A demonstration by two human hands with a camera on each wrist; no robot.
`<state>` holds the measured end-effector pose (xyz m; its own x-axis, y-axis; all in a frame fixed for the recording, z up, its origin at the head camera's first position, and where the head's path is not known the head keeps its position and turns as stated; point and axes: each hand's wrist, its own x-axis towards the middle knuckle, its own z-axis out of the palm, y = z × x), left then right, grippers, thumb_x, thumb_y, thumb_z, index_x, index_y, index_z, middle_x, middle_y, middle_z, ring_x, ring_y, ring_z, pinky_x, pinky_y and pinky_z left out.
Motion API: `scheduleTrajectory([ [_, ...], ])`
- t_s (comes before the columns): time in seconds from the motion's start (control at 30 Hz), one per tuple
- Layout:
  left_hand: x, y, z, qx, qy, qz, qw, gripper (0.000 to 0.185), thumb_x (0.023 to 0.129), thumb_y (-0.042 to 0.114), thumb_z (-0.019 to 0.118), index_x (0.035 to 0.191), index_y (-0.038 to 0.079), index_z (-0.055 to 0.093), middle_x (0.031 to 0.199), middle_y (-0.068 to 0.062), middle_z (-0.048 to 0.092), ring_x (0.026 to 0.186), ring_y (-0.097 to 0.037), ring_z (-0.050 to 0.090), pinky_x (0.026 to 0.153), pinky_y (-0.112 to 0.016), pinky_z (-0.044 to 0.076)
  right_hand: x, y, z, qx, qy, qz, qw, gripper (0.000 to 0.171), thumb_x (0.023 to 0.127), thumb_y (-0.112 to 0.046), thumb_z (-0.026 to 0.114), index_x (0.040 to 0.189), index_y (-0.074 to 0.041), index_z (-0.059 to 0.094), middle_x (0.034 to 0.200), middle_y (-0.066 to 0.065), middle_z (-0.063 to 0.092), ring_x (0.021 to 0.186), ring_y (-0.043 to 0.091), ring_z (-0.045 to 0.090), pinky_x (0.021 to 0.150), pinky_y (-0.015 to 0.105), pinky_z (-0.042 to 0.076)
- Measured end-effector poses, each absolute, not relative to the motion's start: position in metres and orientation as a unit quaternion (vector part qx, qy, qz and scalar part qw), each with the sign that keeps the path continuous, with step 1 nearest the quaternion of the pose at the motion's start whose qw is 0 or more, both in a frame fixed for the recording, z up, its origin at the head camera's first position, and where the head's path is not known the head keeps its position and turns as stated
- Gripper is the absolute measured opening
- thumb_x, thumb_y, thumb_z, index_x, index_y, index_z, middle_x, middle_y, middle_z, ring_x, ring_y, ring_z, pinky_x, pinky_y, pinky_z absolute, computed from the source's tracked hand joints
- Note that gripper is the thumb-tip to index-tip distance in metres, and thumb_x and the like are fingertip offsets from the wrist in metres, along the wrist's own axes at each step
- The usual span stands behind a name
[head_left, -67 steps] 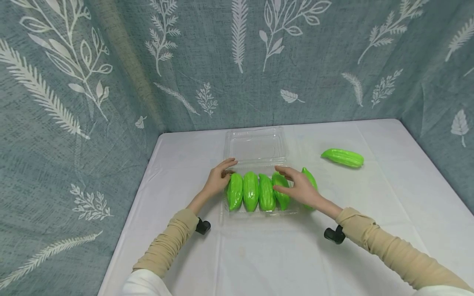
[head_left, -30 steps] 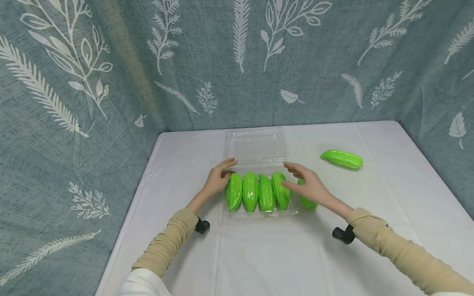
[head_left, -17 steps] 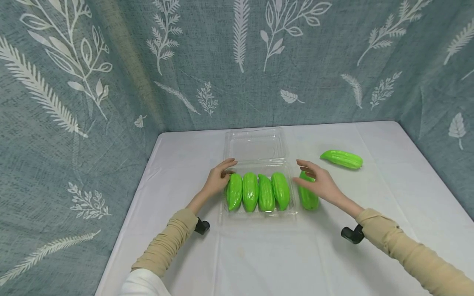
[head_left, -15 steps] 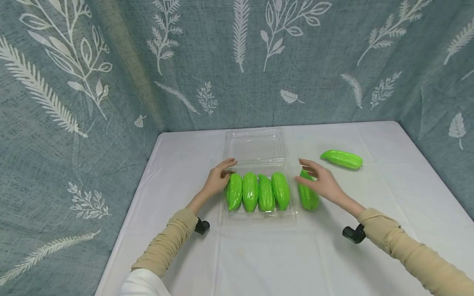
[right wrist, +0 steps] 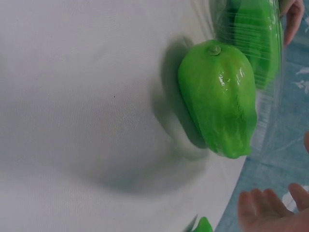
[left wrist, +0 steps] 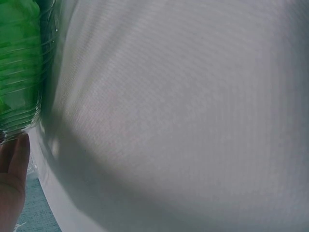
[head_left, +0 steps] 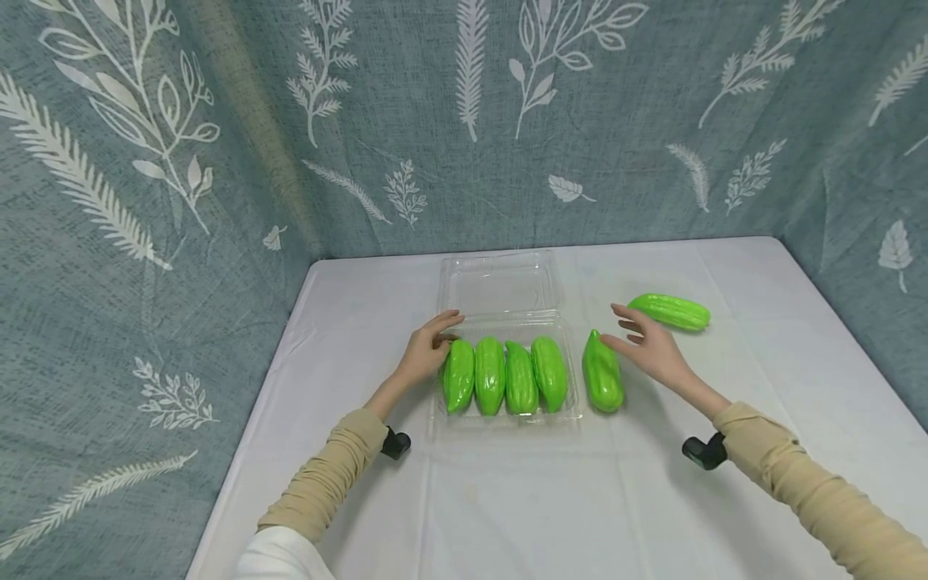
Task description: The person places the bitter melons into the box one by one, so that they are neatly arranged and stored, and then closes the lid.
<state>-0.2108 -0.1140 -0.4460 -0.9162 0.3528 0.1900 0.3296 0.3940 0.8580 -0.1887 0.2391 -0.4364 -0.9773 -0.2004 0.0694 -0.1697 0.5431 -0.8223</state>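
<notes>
My left hand (head_left: 426, 351) rests at the back left corner of a clear plastic clamshell box (head_left: 507, 330), fingers loosely bent at its edge. In the left wrist view, its fingertips (left wrist: 21, 145) meet the box's ribbed corner. Several glossy green, ridged gourds stand side by side in the box, the leftmost gourd (head_left: 460, 377) beside that hand. My right hand (head_left: 656, 350) hovers with fingers apart and nothing in them. It is between a loose gourd (head_left: 603, 379), lying just right of the box, and another gourd (head_left: 670, 312) farther back, which its fingers partly overlap.
The box's lid (head_left: 500, 282) lies folded back behind it. White cloth covers the table (head_left: 522, 499); a blue-grey curtain (head_left: 616, 185) with leaf prints hangs behind and at both sides.
My right hand has moved right and back from over the box's rightmost gourd, past the loose gourd, uncovering both. The left hand has stayed in place.
</notes>
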Motion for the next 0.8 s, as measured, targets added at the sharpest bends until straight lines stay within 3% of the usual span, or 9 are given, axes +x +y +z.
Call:
scheduleTrajectory([
  [0.47, -0.211, -0.114, -0.446, 0.2, 0.836, 0.511, 0.012, 0.046, 0.08, -0.021, 0.038, 0.124, -0.011, 0.046, 0.137, -0.025, 0.034, 0.105, -0.044, 0.052, 0.091, -0.044, 0.047, -0.194, 0.244, -0.452, -0.098, 0.885, -0.453, 0.036, 0.066, 0.085, -0.033, 0.059, 0.136, -0.001, 0.033, 0.137, 0.024, 0.035, 0.12, 0.042, 0.04, 0.094, 0.049, 0.043],
  [0.8, -0.21, -0.114, -0.445, 0.205, 0.835, 0.511, 0.011, 0.046, 0.08, -0.021, 0.038, 0.124, -0.011, 0.045, 0.137, -0.027, 0.033, 0.104, -0.045, 0.052, 0.09, -0.046, 0.047, -0.193, 0.243, -0.456, -0.091, 0.884, -0.451, 0.086, 0.066, 0.085, -0.036, 0.058, 0.137, -0.004, 0.033, 0.136, 0.024, 0.036, 0.12, 0.042, 0.04, 0.096, 0.052, 0.04],
])
